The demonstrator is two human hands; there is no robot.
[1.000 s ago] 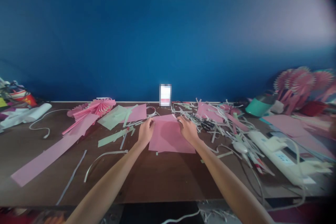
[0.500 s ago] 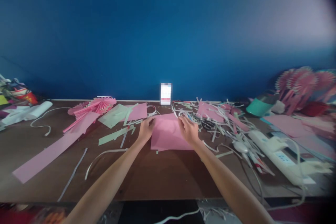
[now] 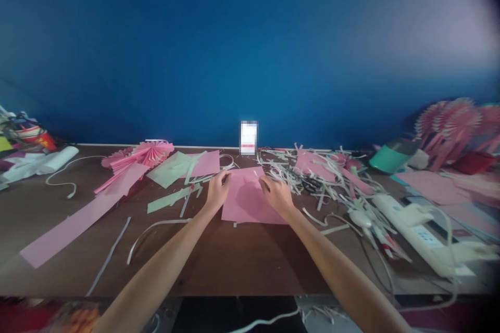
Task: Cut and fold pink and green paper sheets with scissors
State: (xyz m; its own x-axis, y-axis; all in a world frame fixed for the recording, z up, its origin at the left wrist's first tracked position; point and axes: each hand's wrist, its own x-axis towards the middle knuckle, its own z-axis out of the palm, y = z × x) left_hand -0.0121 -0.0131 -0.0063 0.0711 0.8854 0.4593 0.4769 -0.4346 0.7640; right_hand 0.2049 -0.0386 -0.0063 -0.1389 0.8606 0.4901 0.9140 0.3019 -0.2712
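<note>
A pink paper sheet [image 3: 248, 203] lies flat on the brown table [image 3: 234, 260], in the middle, just in front of me. My left hand [image 3: 217, 191] pinches the sheet's far left edge with curled fingers. My right hand [image 3: 276, 193] rests on the sheet's far right part, fingers bent and pressing on the paper near its far edge. Both forearms reach in from the near edge of the table.
Pink pleated fans [image 3: 144, 155] and pale green paper pieces [image 3: 172, 169] lie at the back left, with a long pink strip [image 3: 78, 218] nearer. A heap of paper strips [image 3: 324, 177], a white power strip [image 3: 414, 229], a teal container [image 3: 388, 155] and more fans [image 3: 449, 125] fill the right. A blue wall [image 3: 250, 52] stands behind.
Both hands have shifted slightly along the sheet's far edge, the right hand moving left toward the middle. The view has tilted a little upward.
</note>
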